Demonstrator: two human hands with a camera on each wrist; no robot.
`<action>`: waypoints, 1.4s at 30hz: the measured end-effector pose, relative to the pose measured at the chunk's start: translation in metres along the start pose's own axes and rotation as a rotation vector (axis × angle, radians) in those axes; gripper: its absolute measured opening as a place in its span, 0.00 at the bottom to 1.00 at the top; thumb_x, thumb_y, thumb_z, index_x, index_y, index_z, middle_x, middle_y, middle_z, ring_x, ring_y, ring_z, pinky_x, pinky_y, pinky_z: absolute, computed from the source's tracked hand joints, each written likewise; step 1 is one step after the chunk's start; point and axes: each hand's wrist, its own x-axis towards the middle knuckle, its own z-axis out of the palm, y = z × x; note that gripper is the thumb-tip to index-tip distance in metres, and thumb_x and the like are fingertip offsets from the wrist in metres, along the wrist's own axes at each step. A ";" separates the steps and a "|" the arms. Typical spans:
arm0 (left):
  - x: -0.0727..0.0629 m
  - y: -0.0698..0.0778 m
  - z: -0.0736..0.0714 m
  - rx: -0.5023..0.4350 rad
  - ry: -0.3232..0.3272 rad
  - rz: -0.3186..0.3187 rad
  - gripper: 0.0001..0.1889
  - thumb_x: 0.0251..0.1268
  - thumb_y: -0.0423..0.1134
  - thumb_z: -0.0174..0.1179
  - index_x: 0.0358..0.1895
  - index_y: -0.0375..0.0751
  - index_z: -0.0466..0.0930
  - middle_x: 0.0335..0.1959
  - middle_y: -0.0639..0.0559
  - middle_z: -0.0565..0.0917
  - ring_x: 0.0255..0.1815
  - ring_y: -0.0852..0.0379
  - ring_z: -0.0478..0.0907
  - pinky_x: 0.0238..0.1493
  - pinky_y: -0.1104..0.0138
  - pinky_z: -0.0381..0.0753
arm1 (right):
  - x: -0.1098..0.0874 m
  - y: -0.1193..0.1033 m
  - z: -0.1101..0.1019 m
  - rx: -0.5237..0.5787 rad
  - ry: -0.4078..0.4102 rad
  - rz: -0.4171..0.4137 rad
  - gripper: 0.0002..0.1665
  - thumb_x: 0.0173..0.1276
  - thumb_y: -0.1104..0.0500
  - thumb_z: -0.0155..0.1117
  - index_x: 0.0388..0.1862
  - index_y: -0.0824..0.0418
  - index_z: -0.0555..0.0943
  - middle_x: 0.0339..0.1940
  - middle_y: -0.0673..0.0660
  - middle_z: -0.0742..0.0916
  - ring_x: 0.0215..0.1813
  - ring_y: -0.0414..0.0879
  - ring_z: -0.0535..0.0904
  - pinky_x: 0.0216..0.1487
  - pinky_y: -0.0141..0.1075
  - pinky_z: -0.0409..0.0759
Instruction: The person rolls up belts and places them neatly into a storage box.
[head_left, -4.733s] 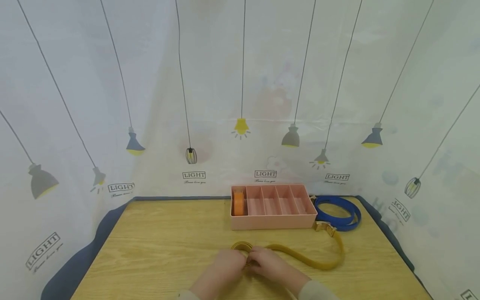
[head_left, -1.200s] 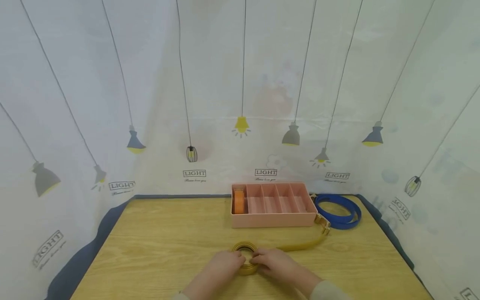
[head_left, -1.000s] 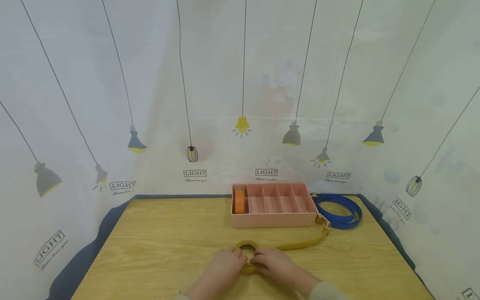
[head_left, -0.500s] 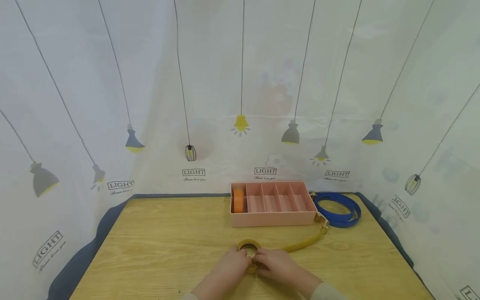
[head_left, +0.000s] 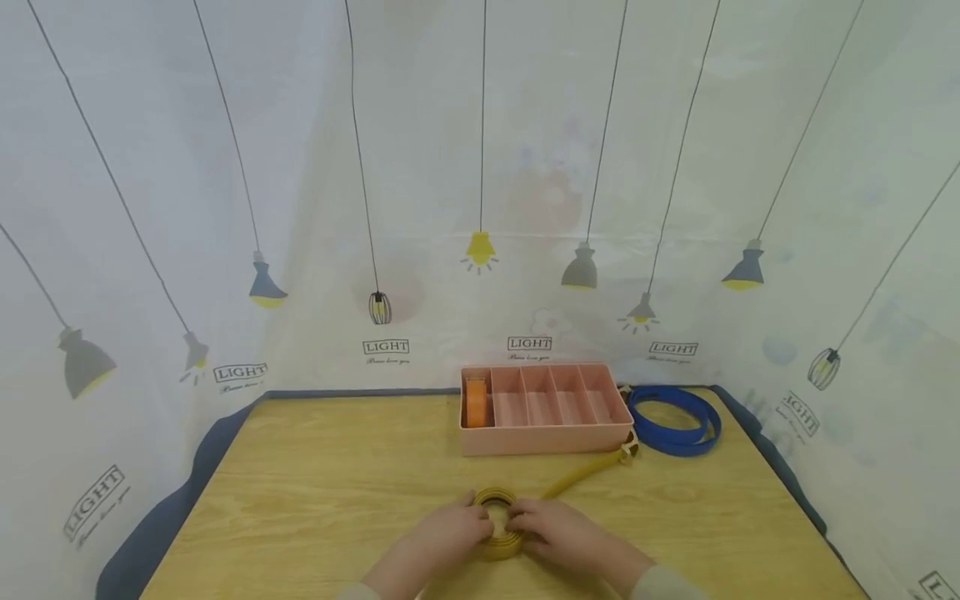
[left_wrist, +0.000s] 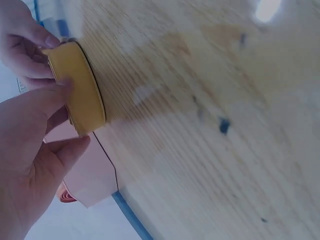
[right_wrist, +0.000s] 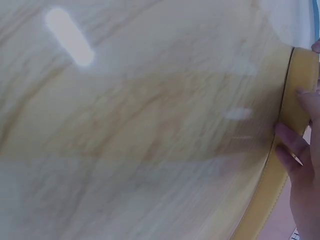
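Observation:
A yellow belt (head_left: 501,548) with stitched edges stands on its edge on the table, wound into a round coil. From the left my left hand (head_left: 444,537) holds the coil, thumb and fingers on its wall. My right hand (head_left: 567,535) pinches its right side, fingertips over the inner rim. In the left wrist view, the outer face of the belt (left_wrist: 84,90) shows between thumb and fingers. The belt's short unwound end runs back right to a gold buckle (head_left: 628,450) at the box's front right corner; the right wrist view shows this strap (right_wrist: 265,195) beyond the fingers.
A pink divided box (head_left: 546,439) stands behind the hands, with a rolled orange belt (head_left: 476,402) in its leftmost compartment. Right of the box lies a loosely coiled blue belt (head_left: 705,446). A printed cloth (head_left: 420,250) hangs behind the wooden table (head_left: 322,475).
The yellow belt's loose end has become much shorter and straighter, with the coil thicker. Its buckle has slid left towards the box corner. Both hands stay at the coil, their fingers shifting around it.

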 end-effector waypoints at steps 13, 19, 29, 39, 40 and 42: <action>0.017 0.024 0.005 0.114 -0.002 -0.095 0.10 0.60 0.36 0.64 0.45 0.48 0.84 0.40 0.56 0.83 0.57 0.53 0.76 0.64 0.62 0.69 | 0.010 -0.005 -0.003 0.099 -0.023 0.164 0.12 0.63 0.57 0.70 0.46 0.53 0.85 0.38 0.40 0.76 0.36 0.30 0.72 0.39 0.26 0.75; 0.021 0.030 -0.003 0.139 -0.043 -0.097 0.11 0.60 0.34 0.64 0.45 0.48 0.84 0.41 0.56 0.83 0.58 0.53 0.75 0.64 0.63 0.68 | 0.008 -0.006 -0.005 0.066 -0.009 0.190 0.12 0.63 0.54 0.70 0.46 0.52 0.85 0.41 0.41 0.79 0.37 0.30 0.73 0.39 0.27 0.76; 0.006 0.005 0.003 -0.077 -0.039 -0.025 0.08 0.65 0.36 0.61 0.44 0.54 0.83 0.46 0.59 0.84 0.66 0.49 0.70 0.58 0.65 0.75 | -0.002 -0.002 -0.013 -0.039 -0.050 0.140 0.22 0.62 0.56 0.70 0.56 0.53 0.82 0.62 0.49 0.79 0.54 0.42 0.80 0.50 0.36 0.79; 0.003 0.007 -0.001 0.041 0.030 0.032 0.08 0.62 0.34 0.63 0.43 0.50 0.85 0.44 0.59 0.83 0.62 0.54 0.73 0.61 0.67 0.71 | 0.005 -0.003 -0.012 -0.040 -0.005 0.098 0.15 0.61 0.57 0.71 0.48 0.54 0.86 0.49 0.47 0.83 0.48 0.37 0.80 0.47 0.28 0.78; 0.004 0.008 -0.001 0.050 0.041 0.031 0.08 0.62 0.34 0.63 0.42 0.50 0.85 0.43 0.59 0.83 0.59 0.56 0.74 0.60 0.68 0.71 | 0.005 -0.004 -0.011 -0.045 0.000 0.095 0.14 0.61 0.58 0.72 0.47 0.54 0.86 0.47 0.46 0.83 0.47 0.36 0.80 0.46 0.28 0.78; 0.006 0.011 -0.001 0.074 0.066 0.032 0.08 0.61 0.34 0.64 0.41 0.50 0.85 0.40 0.60 0.82 0.51 0.59 0.77 0.55 0.70 0.73 | 0.006 -0.005 -0.010 -0.063 0.010 0.091 0.14 0.60 0.58 0.72 0.46 0.54 0.87 0.45 0.46 0.83 0.44 0.35 0.79 0.44 0.27 0.78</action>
